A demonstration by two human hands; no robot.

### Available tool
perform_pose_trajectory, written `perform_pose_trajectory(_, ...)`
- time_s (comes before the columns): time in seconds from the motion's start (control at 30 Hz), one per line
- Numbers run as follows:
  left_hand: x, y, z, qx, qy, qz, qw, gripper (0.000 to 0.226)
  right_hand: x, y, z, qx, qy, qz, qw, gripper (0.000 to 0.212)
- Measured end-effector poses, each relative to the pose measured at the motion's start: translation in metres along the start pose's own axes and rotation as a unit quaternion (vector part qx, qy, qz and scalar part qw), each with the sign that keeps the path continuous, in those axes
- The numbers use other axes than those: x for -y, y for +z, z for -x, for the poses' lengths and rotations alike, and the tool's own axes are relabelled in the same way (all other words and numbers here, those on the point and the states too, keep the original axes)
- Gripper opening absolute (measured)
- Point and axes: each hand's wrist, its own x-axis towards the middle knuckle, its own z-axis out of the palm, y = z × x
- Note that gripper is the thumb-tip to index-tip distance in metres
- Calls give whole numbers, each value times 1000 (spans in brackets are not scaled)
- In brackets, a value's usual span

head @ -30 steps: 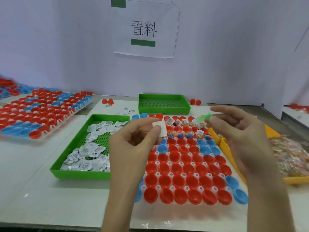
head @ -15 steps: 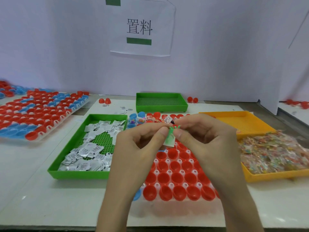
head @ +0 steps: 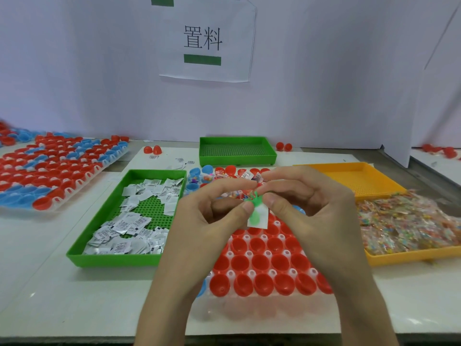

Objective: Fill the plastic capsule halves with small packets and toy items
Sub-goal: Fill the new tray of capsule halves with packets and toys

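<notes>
The left hand (head: 207, 221) and the right hand (head: 311, 208) meet fingertip to fingertip, each with thumb and forefinger pressed together. Between them they pinch a small green toy (head: 255, 203) laid against a white packet (head: 262, 218). The other fingers curl loosely behind.

This pair hangs above the middle of the capsule tray (head: 249, 305), clear of the cups. Under and nearer than the hands, the tray's red capsule halves (head: 262, 263) stand open. In its far rows, the halves (head: 222, 174) hold packets and bright bits.

Just left of the capsule tray lies a green tray (head: 112, 258) strewn with loose white packets (head: 129, 221). Just right of it sits an orange tray (head: 411, 255) heaped with colourful wrapped items (head: 411, 221). Beyond its far edge stands a second green tray (head: 237, 158). Well to its left lies another rack (head: 57, 201) of red and blue halves.
</notes>
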Motion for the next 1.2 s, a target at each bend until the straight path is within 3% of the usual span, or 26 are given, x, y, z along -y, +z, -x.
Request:
perform_pose_trajectory(0.13, 2, 3, 0, -15, -1, 21, 1000, 26, 0, 0, 0, -12, -6, 18, 1000, 24)
perform_pose_trajectory(0.3, 3, 9, -1, -87, 22, 48, 995, 19, 3, 0, 0, 14, -52, 71, 996, 12)
perform_pose_trajectory(0.57, 3, 10, 0, -124, 21, 31, 992, 13, 3, 2, 3, 48, -23, 126, 991, 13)
perform_pose_trajectory(0.73, 6, 12, -1, -136, 26, 6, 990, 8, 2, 6, 2, 27, -9, 144, 989, 12)
perform_pose_trajectory(1.0, 10, 21, -1, -173, 80, -39, 981, 18, 4, 16, 1, -14, 0, 149, 989, 15)
perform_pose_trajectory(1.2, 10, 22, -1, -166, 78, -36, 982, 20, 2, 17, 2, 9, -23, 139, 990, 22)
